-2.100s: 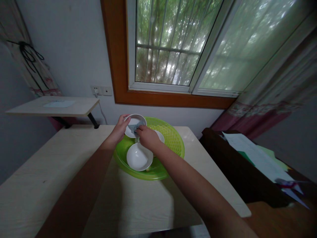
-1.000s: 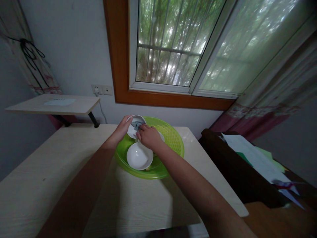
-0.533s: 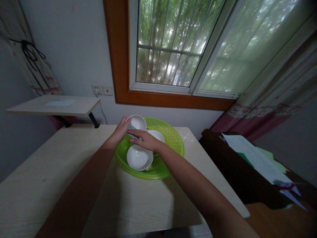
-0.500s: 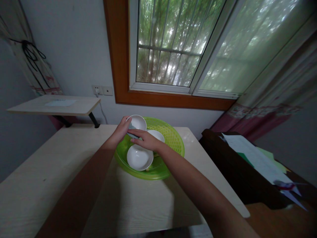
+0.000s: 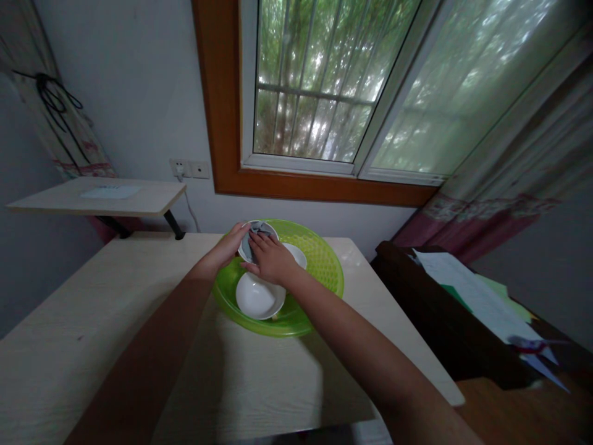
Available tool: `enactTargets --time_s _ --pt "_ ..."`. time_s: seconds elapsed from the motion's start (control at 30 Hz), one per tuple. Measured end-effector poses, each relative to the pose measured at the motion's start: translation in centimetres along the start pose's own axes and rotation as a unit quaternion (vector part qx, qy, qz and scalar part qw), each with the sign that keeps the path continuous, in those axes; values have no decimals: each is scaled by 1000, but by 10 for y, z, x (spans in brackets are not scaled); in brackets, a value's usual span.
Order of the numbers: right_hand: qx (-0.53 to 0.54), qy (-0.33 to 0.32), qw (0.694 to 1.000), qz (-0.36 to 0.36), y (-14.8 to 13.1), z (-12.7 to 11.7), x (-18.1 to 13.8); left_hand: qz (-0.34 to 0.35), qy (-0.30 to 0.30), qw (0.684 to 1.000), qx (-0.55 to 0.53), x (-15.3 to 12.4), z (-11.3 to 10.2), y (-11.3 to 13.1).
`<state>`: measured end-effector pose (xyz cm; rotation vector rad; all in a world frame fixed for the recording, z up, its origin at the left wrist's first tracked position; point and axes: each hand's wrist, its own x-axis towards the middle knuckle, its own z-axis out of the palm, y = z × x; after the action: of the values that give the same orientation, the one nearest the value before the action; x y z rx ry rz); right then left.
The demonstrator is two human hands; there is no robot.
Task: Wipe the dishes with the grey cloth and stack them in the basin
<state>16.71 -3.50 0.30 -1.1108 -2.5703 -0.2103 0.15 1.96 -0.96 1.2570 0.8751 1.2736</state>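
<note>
The left hand (image 5: 229, 244) gripped the left rim of a white bowl (image 5: 272, 230), held tilted over the far-left part of the green basin (image 5: 324, 262) on the worktop (image 5: 115, 296). Just to its right, the right hand (image 5: 271, 262) had its fingers closed down on a grey cloth (image 5: 252, 242), pressing it into the bowl's mouth.

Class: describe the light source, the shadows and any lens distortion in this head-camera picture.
Head view: daylight from the window backlights the dim room; the right forearm throws a soft shadow on the table; the wide lens splays the window frame and curtain outward; the papers look smeared.
</note>
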Motion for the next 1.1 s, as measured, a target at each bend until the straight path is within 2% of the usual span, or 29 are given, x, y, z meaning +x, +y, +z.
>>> enactTargets --time_s 0.1,0.27,0.4,0.6,0.73,0.9,1.0,1.1 --pt "-40 -3 999 28 -3 -1 -1 1 -5 1000 16 -2 -1 0" --pt "-82 -26 995 57 -9 -11 0 -14 22 999 46 -2 -2 -1" --pt "-78 -62 994 52 -11 -20 1 -14 52 996 67 0 -4 -3" --pt "-33 -80 996 20 -10 -25 5 3 107 992 70 0 -6 -1" --pt "54 -46 997 13 -5 -21 5 6 124 991 42 -3 -3 5" --pt "169 14 985 -25 -1 -16 4 4 130 991 32 -6 -2 8" --pt "187 21 982 -26 -1 -16 4 10 131 990 43 -4 -3 5" --pt "150 10 988 -19 -1 -19 4 11 140 989 52 -2 -5 2"
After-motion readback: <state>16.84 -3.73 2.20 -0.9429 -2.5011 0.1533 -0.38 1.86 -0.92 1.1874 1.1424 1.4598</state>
